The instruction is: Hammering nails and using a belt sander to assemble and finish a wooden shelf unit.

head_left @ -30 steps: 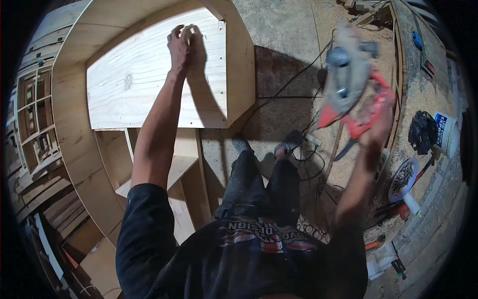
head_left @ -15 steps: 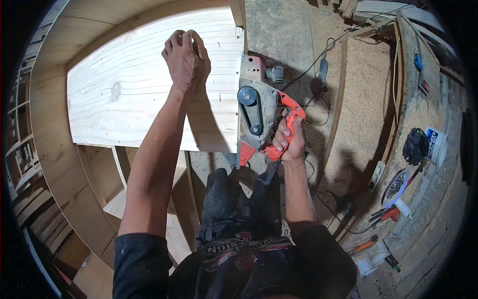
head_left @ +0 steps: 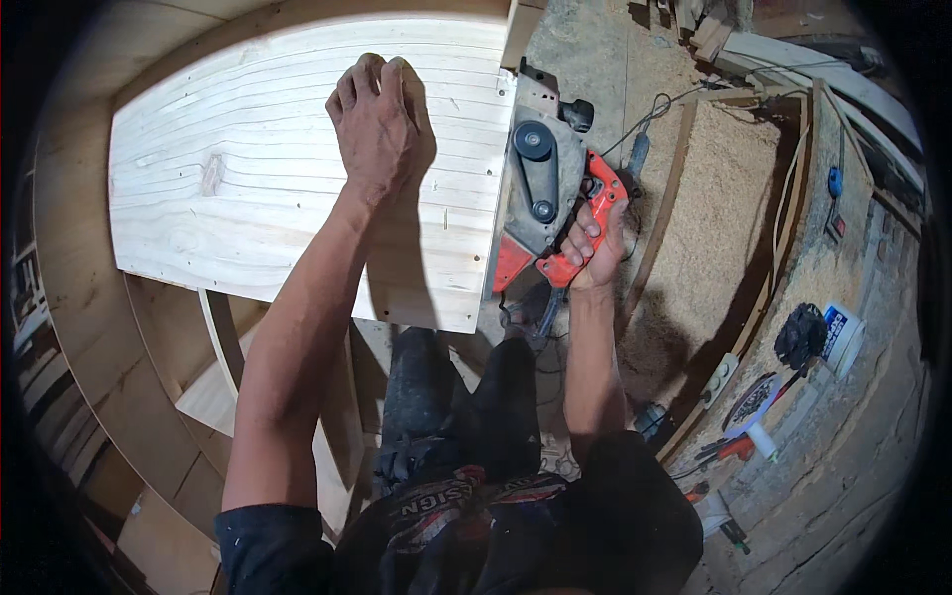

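My right hand [head_left: 593, 250] is wrapped round the red handle of an electric planer [head_left: 543, 188], which has a grey body and a black belt running over two pulleys. The planer stands on its side along the right edge of a pale wooden panel [head_left: 248, 149]. Over the panel's upper middle is my left hand [head_left: 375, 119], its fingers curled in and holding nothing visible. Its shadow falls just to its right; whether the fingertips touch the wood I cannot tell.
Plywood framing [head_left: 74, 248] curves round the left side, with open compartments below the panel. A trough of wood shavings [head_left: 724, 188] lies to the right. Beyond it are a black plastic bag [head_left: 799, 335], a white tub [head_left: 841, 339] and a dish of small dark pieces [head_left: 754, 402]. Cords trail across the floor.
The planer, in my right hand, has moved slightly away along the panel's edge. The whole view has shifted a little. My left hand keeps nearly the same curled pose.
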Action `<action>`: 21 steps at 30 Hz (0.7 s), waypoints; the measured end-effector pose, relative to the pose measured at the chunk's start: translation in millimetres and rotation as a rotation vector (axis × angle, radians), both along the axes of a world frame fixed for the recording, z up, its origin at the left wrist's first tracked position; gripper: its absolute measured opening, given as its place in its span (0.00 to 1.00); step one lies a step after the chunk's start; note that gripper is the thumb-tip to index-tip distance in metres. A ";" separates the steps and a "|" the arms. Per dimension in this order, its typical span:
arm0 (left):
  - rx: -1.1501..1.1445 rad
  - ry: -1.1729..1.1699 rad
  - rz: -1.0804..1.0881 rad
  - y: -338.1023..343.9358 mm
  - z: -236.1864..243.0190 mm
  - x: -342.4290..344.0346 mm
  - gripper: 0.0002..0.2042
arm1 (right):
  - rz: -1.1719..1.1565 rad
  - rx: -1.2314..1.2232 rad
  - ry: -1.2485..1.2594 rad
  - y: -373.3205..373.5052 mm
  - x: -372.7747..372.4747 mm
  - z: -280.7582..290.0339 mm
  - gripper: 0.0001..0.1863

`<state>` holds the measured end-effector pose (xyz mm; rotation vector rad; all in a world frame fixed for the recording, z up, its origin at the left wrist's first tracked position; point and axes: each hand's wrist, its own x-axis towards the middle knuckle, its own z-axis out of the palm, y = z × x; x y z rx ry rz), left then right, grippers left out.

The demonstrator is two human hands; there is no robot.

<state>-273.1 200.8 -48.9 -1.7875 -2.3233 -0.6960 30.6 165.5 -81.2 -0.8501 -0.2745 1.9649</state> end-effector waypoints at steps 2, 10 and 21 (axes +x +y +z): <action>-0.015 0.045 -0.003 -0.8 1.2 -0.3 0.17 | -0.005 0.006 0.023 11.6 -3.8 0.6 0.27; -0.013 0.002 -0.012 0.4 9.5 4.1 0.18 | 0.020 0.065 0.189 56.3 -2.7 -23.2 0.25; -0.019 0.014 -0.022 -0.8 0.6 -2.3 0.19 | 0.062 0.129 0.289 96.3 -13.9 -25.9 0.26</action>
